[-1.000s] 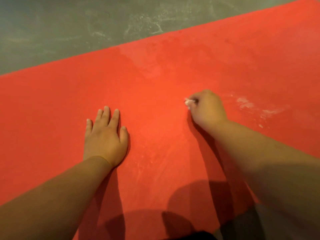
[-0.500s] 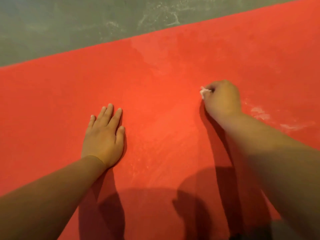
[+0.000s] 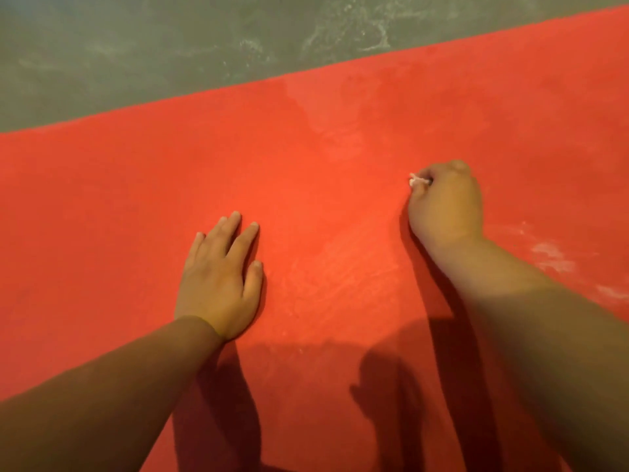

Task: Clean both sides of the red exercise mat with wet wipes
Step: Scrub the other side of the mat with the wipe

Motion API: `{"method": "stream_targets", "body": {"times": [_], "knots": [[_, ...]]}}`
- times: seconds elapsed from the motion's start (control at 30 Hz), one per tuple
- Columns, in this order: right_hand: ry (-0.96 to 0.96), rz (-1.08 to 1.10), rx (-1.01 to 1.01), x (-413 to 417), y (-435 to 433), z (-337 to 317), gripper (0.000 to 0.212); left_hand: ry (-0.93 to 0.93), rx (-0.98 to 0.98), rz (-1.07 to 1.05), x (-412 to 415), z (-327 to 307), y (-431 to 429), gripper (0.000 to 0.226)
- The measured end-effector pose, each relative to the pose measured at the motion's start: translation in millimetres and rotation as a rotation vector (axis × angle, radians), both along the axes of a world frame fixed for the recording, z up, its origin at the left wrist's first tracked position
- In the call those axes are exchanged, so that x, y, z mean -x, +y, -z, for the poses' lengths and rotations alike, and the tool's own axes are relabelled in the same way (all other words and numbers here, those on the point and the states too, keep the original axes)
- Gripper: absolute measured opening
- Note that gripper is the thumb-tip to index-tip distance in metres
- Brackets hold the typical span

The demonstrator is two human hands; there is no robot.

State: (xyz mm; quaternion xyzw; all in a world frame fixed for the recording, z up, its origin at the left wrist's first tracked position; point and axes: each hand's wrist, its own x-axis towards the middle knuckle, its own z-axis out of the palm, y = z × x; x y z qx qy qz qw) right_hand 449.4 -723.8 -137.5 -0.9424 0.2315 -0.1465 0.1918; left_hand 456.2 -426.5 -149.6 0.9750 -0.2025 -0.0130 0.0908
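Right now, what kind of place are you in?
Probably an exercise space, home or gym, I can't tell. A red exercise mat lies flat on a scuffed grey floor, and the right hand grips a wipe against it.

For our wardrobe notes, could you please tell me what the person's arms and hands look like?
Nothing worn shows. The left hand and right hand are bare, without gloves, and both forearms are uncovered to the frame's edge: no sleeves, watch or bracelet. No rings show on the left fingers; the right hand's are mostly hidden.
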Motion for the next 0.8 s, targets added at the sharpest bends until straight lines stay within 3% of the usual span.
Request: {"method": "stream_targets", "body": {"times": [0.07,0.17,0.27,0.33,0.43,0.47,0.53,0.63,0.7,0.73,0.8], "knots": [[0.010,-0.157,0.028,0.8,51.2,2.1,0.012,-0.004,-0.014,0.003,-0.7,-0.2,-0.7,0.060],[-0.008,-0.585,-0.030,23.3,133.5,-3.4,0.004,-0.010,-0.004,0.002,-3.4,-0.5,-0.2,0.058],[0.013,-0.796,-0.030,18.7,118.2,-7.4,0.011,-0.029,0.053,-0.013,-4.9,-0.6,0.5,0.055],[0.038,-0.661,0.093,3.0,70.7,-10.4,0.013,-0.041,0.080,-0.023,-7.3,0.3,0.6,0.055],[0.084,-0.117,0.078,-7.1,2.3,-13.9,0.020,-0.045,0.081,-0.037,-12.0,2.9,1.8,0.055],[0.087,-0.029,0.063,-4.2,5.8,-13.6,0.020,-0.044,0.083,-0.037,-12.8,3.1,1.8,0.055],[0.115,-0.159,0.060,9.7,54.2,-11.1,0.015,-0.024,0.097,-0.036,-14.7,2.6,1.6,0.055],[0.116,-0.688,0.003,41.6,134.3,-13.3,0.009,0.009,0.082,-0.024,-14.7,3.7,-0.6,0.060],[0.092,-0.885,-0.013,39.7,133.8,-9.2,0.013,-0.011,0.083,-0.016,-18.1,6.6,0.1,0.058],[0.083,-0.827,0.004,31.1,116.8,-6.9,0.017,-0.043,0.092,-0.018,-22.0,6.4,-0.3,0.053],[0.034,-0.482,0.023,10.6,66.6,-3.2,0.019,-0.123,0.129,-0.049,-35.5,1.0,-3.9,0.042]]}}
